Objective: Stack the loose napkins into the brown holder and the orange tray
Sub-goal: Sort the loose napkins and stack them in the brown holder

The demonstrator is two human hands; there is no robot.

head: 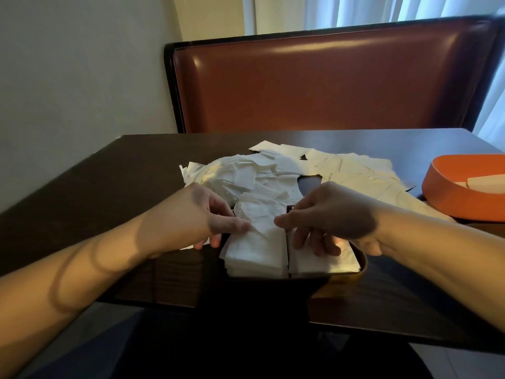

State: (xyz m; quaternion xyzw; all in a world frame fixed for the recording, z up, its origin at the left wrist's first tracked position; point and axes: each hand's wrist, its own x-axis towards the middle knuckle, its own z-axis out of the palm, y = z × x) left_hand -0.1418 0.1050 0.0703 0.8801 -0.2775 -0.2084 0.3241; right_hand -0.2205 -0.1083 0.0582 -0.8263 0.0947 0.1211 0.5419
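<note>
The brown holder [364, 265] sits near the table's front edge, with two white stacks side by side in it. A crumpled napkin [259, 213] lies over the left stack [257, 255]. My left hand [210, 217] pinches its left edge between thumb and forefinger. My right hand [325, 214] pinches its right edge, and its other fingers rest on the right stack [328, 262]. Behind the holder lies a heap of loose napkins [243, 175], with flatter ones [355, 172] spread to its right. The orange tray [448, 199] stands at the right edge with a napkin [486, 184] inside.
The dark wooden table [131, 187] meets a pale wall on the left. A brown padded bench back [328, 83] rises behind the far edge, with curtains [355, 9] beyond it. My dark lap shows below the table's front edge.
</note>
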